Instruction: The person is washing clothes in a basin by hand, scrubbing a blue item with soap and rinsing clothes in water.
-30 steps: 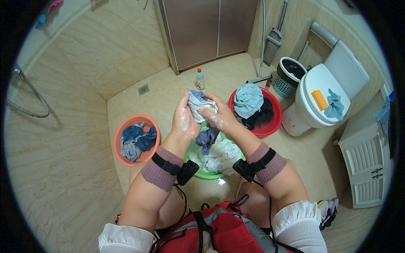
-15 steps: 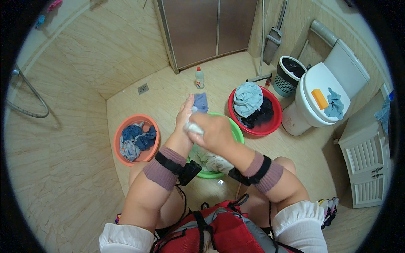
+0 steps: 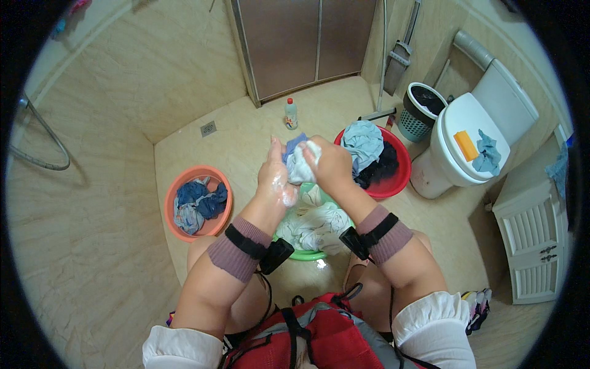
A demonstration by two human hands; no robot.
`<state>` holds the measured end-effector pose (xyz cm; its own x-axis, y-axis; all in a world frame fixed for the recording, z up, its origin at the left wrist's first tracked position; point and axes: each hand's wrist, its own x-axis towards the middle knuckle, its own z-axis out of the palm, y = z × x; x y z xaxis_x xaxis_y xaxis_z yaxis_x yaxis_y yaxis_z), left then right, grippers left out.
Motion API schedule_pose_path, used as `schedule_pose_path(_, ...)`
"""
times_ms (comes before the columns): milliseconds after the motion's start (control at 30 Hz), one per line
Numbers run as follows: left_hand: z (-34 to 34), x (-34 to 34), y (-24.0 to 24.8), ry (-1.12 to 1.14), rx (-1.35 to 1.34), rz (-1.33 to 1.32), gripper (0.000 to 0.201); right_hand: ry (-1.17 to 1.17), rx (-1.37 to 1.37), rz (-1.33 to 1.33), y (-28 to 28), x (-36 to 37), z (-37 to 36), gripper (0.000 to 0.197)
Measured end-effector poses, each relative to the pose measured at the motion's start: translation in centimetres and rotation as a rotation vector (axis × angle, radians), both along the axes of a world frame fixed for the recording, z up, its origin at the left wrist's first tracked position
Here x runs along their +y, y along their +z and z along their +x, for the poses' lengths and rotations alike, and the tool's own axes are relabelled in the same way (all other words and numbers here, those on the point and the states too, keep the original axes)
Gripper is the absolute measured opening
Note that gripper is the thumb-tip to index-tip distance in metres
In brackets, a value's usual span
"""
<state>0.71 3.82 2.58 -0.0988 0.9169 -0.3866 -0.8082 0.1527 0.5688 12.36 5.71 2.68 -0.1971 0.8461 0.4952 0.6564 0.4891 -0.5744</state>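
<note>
A wad of wet white cloth is bunched in my right hand, whose fingers are closed around it. Opposite it, my left hand is held open with fingers stretched upward; white suds coat its palm and wrist. The cloth lies close to the left palm, and whether they touch is unclear. Below both hands stands a green basin heaped with wet white laundry. A violet-blue cloth on the floor shows partly behind the white wad.
An orange basin with blue clothes stands left. To the right, a red basin holds light-blue and black clothes. Farther off are a red-capped bottle, a bin and a toilet with an orange bar and blue cloth on its lid.
My hands, pressed together over the white cloth half a second ago, have drawn apart. The right hand has moved right and slightly up with the cloth, uncovering the sudsy left palm and the basin's laundry.
</note>
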Motion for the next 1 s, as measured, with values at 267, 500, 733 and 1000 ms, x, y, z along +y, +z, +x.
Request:
schedule_pose_path(267,-2.4,0.0,0.4,0.037,-0.146,0.132,0.036,0.35,0.666,-0.735,-0.2,1.8,1.3,0.029)
schedule_pose_path(500,-2.0,-0.1,0.5,0.046,-0.084,0.216,0.033,0.502,0.542,-0.786,-0.8,0.4,0.0,0.058)
schedule_pose_path(733,-1.8,-0.7,2.7,0.027,-0.127,0.092,0.045,0.247,0.178,-0.155,2.0,-3.9,-1.4,0.058)
schedule_pose_path(1000,-2.5,0.7,-0.4,-0.058,0.004,0.055,0.035,0.288,-0.013,0.026,3.9,-6.2,-1.4,0.028)
